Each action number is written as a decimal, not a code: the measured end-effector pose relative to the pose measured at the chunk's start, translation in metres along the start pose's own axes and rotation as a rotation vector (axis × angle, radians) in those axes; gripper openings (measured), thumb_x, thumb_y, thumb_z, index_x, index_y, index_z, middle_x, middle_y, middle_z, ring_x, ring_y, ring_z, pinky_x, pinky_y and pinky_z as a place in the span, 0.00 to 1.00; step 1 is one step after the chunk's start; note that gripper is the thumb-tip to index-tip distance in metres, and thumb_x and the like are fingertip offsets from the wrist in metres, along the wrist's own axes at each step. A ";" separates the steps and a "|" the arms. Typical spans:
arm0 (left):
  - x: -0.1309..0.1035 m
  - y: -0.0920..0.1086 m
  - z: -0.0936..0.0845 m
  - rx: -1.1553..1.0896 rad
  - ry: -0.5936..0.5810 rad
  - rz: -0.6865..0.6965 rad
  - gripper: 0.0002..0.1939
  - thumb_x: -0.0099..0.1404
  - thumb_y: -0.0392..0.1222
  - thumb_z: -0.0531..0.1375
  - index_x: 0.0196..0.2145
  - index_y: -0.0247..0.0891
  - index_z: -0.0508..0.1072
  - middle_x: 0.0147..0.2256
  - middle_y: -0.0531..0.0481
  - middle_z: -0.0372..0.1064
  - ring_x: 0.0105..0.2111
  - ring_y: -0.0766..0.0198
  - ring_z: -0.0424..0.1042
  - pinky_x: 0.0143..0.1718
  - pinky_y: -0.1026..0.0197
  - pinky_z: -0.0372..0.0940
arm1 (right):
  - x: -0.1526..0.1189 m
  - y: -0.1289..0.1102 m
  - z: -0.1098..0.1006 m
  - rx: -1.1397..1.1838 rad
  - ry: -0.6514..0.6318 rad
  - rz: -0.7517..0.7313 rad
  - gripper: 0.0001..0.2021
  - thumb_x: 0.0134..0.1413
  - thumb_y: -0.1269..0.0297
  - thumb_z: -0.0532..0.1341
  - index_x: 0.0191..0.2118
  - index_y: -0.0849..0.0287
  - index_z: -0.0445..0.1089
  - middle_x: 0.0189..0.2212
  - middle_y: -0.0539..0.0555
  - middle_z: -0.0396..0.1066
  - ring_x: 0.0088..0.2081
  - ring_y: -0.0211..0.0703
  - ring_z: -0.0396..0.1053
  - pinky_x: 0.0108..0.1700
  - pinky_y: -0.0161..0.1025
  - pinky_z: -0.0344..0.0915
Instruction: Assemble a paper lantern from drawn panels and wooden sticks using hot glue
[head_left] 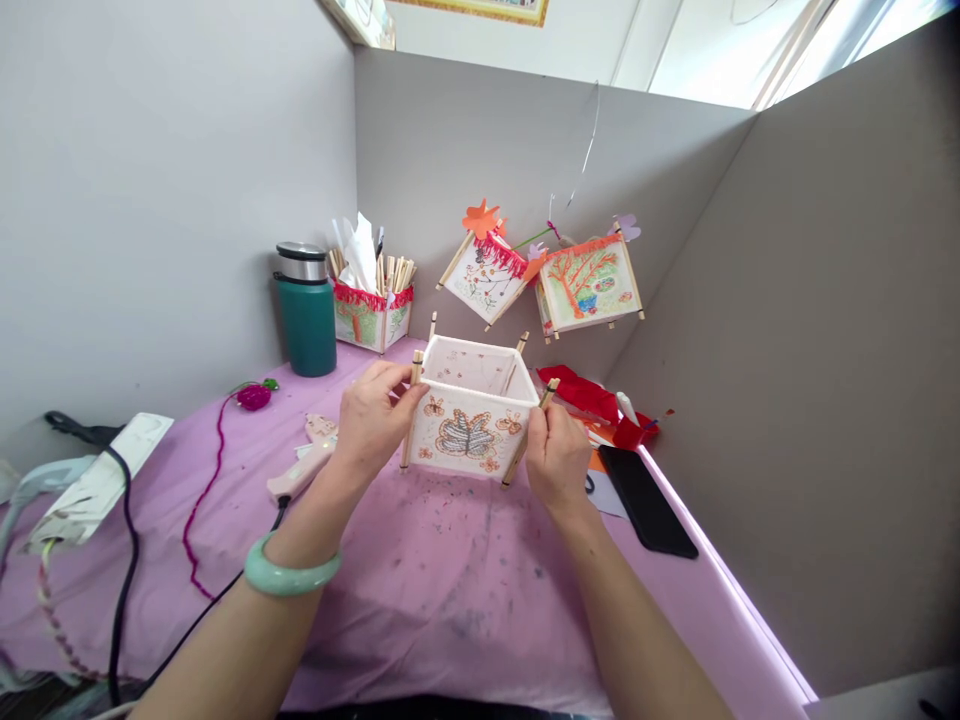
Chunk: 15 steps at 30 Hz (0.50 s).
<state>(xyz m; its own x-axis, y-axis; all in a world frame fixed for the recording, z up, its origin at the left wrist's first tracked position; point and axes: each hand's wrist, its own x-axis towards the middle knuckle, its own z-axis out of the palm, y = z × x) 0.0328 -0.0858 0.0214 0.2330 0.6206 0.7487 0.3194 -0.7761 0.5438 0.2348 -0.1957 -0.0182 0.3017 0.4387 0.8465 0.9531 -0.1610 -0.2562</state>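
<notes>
A white fabric box (466,432) with wooden stick corners is held up over the pink cloth. Its front panel shows a grey and orange butterfly with small orange figures around it, and its top is open. My left hand (375,415) pinches the front left corner stick near the top. At the front right corner, my right hand (556,455) grips the stick and panel edge. The fingers of both hands are closed on the box.
A green tumbler (306,310) and a decorated box of sticks and tissues (371,320) stand at the back left. Two decorated boxes (484,280) (589,285) hang behind. A black phone (649,500), red cloth (581,393), magenta yarn (253,397), glue gun (304,470) and power strip (105,480) lie around.
</notes>
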 end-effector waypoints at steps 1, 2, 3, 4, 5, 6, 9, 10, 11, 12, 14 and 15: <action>-0.001 0.000 -0.001 -0.013 -0.015 -0.003 0.08 0.61 0.43 0.58 0.35 0.39 0.74 0.32 0.51 0.68 0.29 0.67 0.68 0.32 0.63 0.67 | -0.001 0.001 -0.002 0.022 -0.021 -0.001 0.16 0.64 0.58 0.46 0.28 0.57 0.61 0.24 0.53 0.65 0.28 0.44 0.61 0.34 0.40 0.54; -0.002 -0.001 -0.002 -0.032 -0.025 -0.008 0.10 0.61 0.44 0.58 0.37 0.39 0.74 0.34 0.50 0.68 0.29 0.67 0.68 0.32 0.64 0.68 | -0.002 0.002 -0.004 0.055 -0.037 0.001 0.16 0.64 0.58 0.47 0.29 0.57 0.63 0.25 0.53 0.66 0.29 0.44 0.62 0.35 0.40 0.55; -0.003 -0.001 -0.004 -0.049 -0.015 -0.016 0.12 0.61 0.46 0.59 0.40 0.39 0.73 0.37 0.50 0.67 0.30 0.68 0.69 0.32 0.63 0.69 | -0.004 0.003 -0.007 0.097 -0.046 0.008 0.15 0.64 0.57 0.47 0.32 0.58 0.64 0.27 0.53 0.68 0.30 0.44 0.63 0.35 0.40 0.56; -0.005 -0.001 -0.006 -0.059 0.030 -0.023 0.15 0.60 0.47 0.59 0.43 0.38 0.72 0.40 0.48 0.66 0.30 0.68 0.69 0.32 0.63 0.69 | -0.005 0.004 -0.010 0.141 -0.035 0.026 0.14 0.64 0.57 0.48 0.34 0.58 0.65 0.29 0.54 0.69 0.32 0.44 0.65 0.36 0.40 0.57; -0.007 0.001 -0.008 -0.055 0.114 -0.030 0.17 0.60 0.47 0.60 0.45 0.37 0.71 0.42 0.47 0.65 0.31 0.68 0.69 0.32 0.63 0.70 | -0.007 0.005 -0.012 0.182 -0.006 0.056 0.14 0.63 0.57 0.48 0.37 0.58 0.66 0.32 0.54 0.70 0.33 0.44 0.66 0.37 0.40 0.58; -0.011 0.003 -0.011 -0.039 0.232 -0.032 0.17 0.60 0.46 0.60 0.46 0.37 0.71 0.43 0.46 0.65 0.33 0.67 0.69 0.34 0.62 0.70 | -0.009 0.006 -0.015 0.215 0.038 0.095 0.13 0.63 0.58 0.48 0.39 0.58 0.66 0.34 0.55 0.70 0.34 0.44 0.67 0.38 0.40 0.60; -0.027 0.017 -0.013 -0.006 0.488 -0.005 0.09 0.62 0.40 0.58 0.40 0.36 0.72 0.38 0.47 0.68 0.35 0.65 0.69 0.38 0.60 0.69 | -0.019 0.003 -0.022 0.259 0.166 0.160 0.11 0.64 0.63 0.47 0.40 0.59 0.66 0.32 0.54 0.70 0.31 0.41 0.67 0.35 0.38 0.61; -0.035 0.024 -0.011 -0.040 0.453 0.011 0.06 0.62 0.39 0.58 0.37 0.37 0.73 0.36 0.48 0.70 0.35 0.64 0.69 0.39 0.59 0.68 | -0.024 0.000 -0.023 0.259 0.166 0.121 0.11 0.63 0.64 0.48 0.39 0.58 0.66 0.30 0.53 0.69 0.30 0.41 0.67 0.34 0.38 0.61; -0.043 0.031 -0.008 -0.105 0.345 0.028 0.05 0.62 0.38 0.58 0.35 0.38 0.73 0.34 0.49 0.71 0.34 0.64 0.70 0.38 0.60 0.68 | -0.029 -0.004 -0.024 0.257 0.136 0.047 0.10 0.63 0.66 0.48 0.37 0.58 0.65 0.28 0.53 0.68 0.28 0.41 0.66 0.33 0.38 0.61; -0.051 0.036 -0.002 -0.202 0.196 0.030 0.04 0.62 0.37 0.58 0.34 0.39 0.74 0.33 0.50 0.72 0.34 0.64 0.71 0.38 0.60 0.68 | -0.034 -0.009 -0.024 0.256 0.084 -0.047 0.09 0.62 0.67 0.49 0.34 0.58 0.65 0.26 0.52 0.68 0.27 0.40 0.65 0.32 0.38 0.60; -0.068 0.044 0.014 -0.391 -0.071 -0.064 0.04 0.61 0.37 0.59 0.31 0.40 0.76 0.32 0.50 0.74 0.34 0.63 0.72 0.38 0.60 0.69 | -0.044 -0.018 -0.023 0.272 -0.042 -0.219 0.09 0.61 0.69 0.50 0.30 0.57 0.63 0.22 0.51 0.66 0.24 0.39 0.64 0.29 0.37 0.57; -0.075 0.046 0.022 -0.473 -0.146 -0.170 0.04 0.59 0.38 0.61 0.30 0.41 0.76 0.32 0.50 0.75 0.34 0.62 0.73 0.38 0.59 0.69 | -0.047 -0.023 -0.022 0.290 -0.091 -0.260 0.10 0.60 0.69 0.50 0.29 0.57 0.62 0.21 0.50 0.64 0.23 0.39 0.62 0.28 0.37 0.56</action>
<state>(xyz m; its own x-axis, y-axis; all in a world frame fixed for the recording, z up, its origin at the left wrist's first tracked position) 0.0505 -0.1657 -0.0184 0.3502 0.7253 0.5927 -0.0779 -0.6080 0.7901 0.1985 -0.2325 -0.0423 0.0384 0.5108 0.8588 0.9612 0.2161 -0.1715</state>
